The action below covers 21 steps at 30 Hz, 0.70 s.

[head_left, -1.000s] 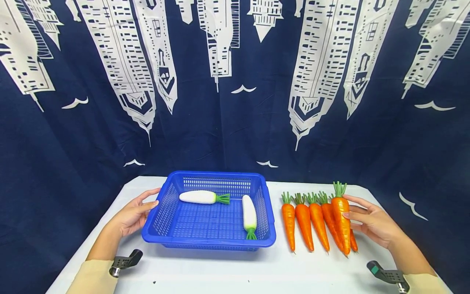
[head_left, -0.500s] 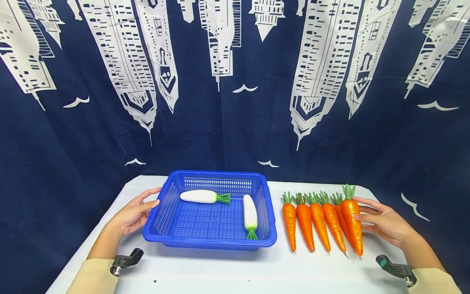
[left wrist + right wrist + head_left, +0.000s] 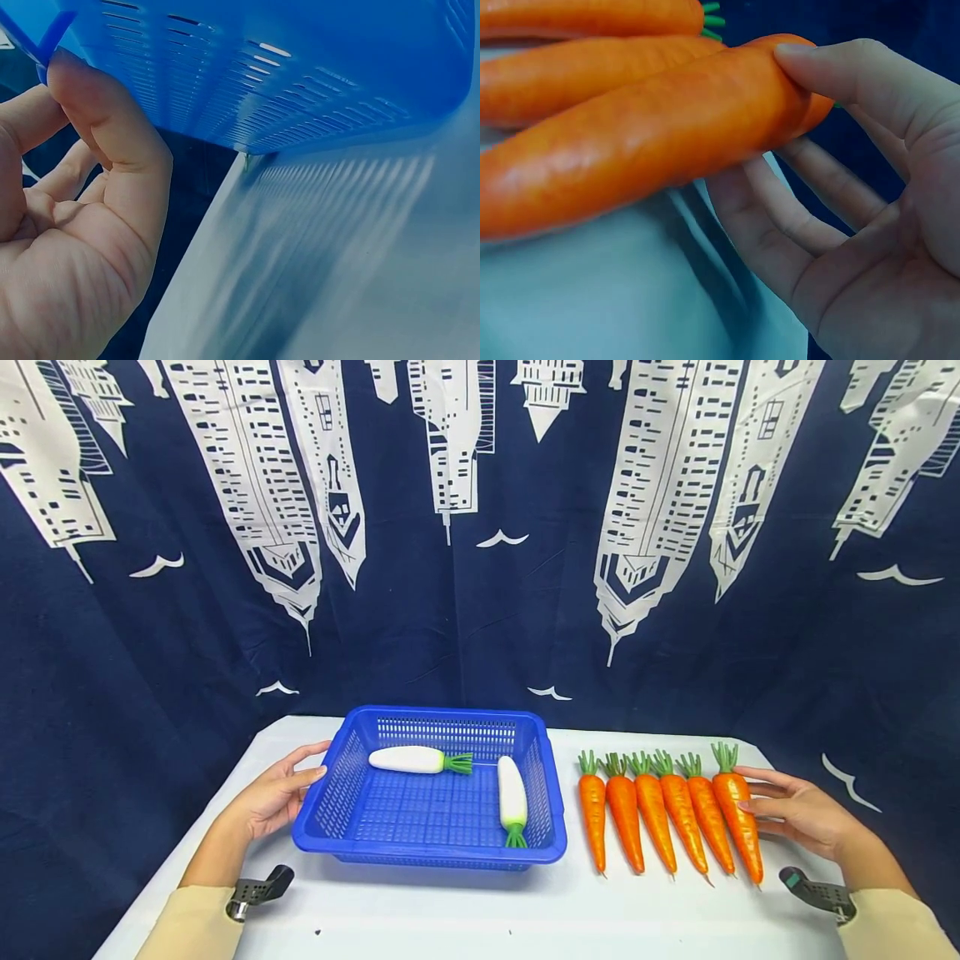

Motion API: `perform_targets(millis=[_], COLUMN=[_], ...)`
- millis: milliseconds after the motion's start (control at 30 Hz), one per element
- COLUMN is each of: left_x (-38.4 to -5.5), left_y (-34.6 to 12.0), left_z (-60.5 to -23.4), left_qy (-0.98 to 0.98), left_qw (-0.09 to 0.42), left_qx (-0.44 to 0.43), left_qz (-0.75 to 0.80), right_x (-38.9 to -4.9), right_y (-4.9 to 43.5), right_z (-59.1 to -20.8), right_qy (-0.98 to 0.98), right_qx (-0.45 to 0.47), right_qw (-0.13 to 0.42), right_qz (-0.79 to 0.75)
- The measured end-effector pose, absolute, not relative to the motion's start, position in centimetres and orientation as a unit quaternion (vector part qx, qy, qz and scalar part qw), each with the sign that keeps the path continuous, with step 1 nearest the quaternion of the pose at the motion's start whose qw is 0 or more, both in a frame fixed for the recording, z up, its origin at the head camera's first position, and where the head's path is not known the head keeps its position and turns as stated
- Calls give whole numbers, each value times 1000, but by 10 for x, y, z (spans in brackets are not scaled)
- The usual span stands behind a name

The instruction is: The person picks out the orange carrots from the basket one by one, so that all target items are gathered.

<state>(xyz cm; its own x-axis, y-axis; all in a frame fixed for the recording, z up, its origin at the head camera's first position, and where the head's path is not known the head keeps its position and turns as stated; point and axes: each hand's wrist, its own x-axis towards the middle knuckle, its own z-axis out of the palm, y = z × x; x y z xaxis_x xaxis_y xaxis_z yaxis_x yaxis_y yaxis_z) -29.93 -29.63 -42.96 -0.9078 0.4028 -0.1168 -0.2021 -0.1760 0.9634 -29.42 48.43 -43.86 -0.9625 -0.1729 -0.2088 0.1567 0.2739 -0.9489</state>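
In the head view my left hand (image 3: 266,802) pinches the left rim of a blue plastic basket (image 3: 427,853), thumb on top. The left wrist view shows the thumb (image 3: 112,112) bent at that rim. Two white radishes with green tops lie in the basket: one radish (image 3: 405,759) sideways at the back, another radish (image 3: 512,793) lengthwise at the right. My right hand (image 3: 810,814) holds the rightmost carrot (image 3: 738,822) near its top, between thumb and fingers. That orange carrot (image 3: 645,135) slants across the right wrist view, with a shadow below it.
Several more carrots (image 3: 651,827) lie side by side in a row between the basket and my right hand, green tops away from me. All stand on a white table (image 3: 420,918). A dark blue curtain (image 3: 450,627) with white building prints hangs behind it.
My right hand has moved the carrot rightward and slightly toward me, from over its neighbours to the right end of the row. The left hand and basket have stayed put.
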Motion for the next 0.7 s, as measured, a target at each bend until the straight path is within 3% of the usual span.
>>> perform_targets(millis=[700], left_x=[-301], left_y=[-298], left_z=[-432], left_qy=[607], left_qw=[199], left_qx=[85], left_qz=[765], right_x=[-306], right_y=[497], right_z=[-451], right_qy=[787], right_qx=[19], right_qw=[154], right_qz=[-598])
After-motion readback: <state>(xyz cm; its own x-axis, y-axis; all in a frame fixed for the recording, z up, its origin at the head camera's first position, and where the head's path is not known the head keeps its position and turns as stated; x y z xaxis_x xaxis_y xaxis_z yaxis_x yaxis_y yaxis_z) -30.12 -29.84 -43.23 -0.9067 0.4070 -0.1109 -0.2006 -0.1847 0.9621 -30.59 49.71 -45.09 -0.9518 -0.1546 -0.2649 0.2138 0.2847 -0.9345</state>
